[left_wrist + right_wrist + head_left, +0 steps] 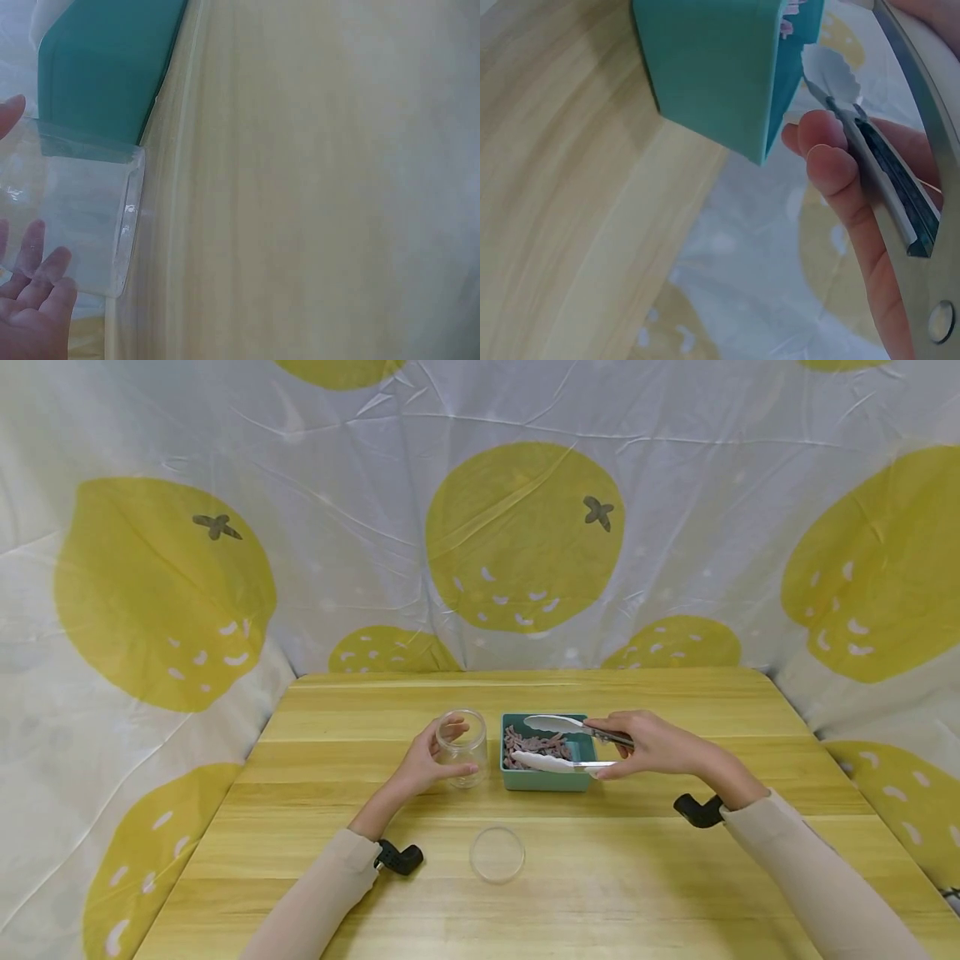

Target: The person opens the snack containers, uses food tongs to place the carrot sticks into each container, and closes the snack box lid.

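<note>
My left hand (431, 760) holds a clear, round jar (463, 764) upright on the table, thumb on the near side and fingers round the far side. Through its wall in the left wrist view, the jar (82, 217) looks empty. In my right hand (652, 745) is a pair of metal tongs (611, 737) with white scalloped tips, their arms spread apart. Those tips hang over a teal box (546, 781), the lower one among greyish-pink strips (534, 743). The right wrist view shows my fingers (832, 169) against one arm of the tongs.
A clear, round lid (497, 855) lies flat on the wooden table (615, 893), nearer to me than the jar and box. Behind the table hangs a white cloth (360, 527) printed with yellow lemons. The box stands just right of the jar.
</note>
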The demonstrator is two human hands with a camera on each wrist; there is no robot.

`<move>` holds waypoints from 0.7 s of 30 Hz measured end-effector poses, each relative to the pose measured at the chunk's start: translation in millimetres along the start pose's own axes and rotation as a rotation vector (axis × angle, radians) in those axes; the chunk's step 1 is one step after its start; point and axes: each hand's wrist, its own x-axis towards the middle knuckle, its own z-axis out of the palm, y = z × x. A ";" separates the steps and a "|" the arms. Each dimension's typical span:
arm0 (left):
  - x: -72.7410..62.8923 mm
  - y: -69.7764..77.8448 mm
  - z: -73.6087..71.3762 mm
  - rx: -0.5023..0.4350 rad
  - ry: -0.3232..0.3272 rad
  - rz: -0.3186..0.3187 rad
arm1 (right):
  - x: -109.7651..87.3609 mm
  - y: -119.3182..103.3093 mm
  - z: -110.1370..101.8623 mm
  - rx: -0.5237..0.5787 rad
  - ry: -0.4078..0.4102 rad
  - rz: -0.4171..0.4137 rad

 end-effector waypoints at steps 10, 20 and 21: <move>-0.5 0.5 0.0 -0.008 -0.001 0.006 | 11.2 -0.1 -13.2 -0.009 -0.095 -0.016; -0.1 1.3 0.3 -0.015 -0.004 0.006 | 23.6 0.7 -13.5 -0.036 -0.168 -0.036; 0.0 1.4 0.4 -0.014 -0.005 0.004 | 24.4 0.6 -13.0 -0.038 -0.172 -0.036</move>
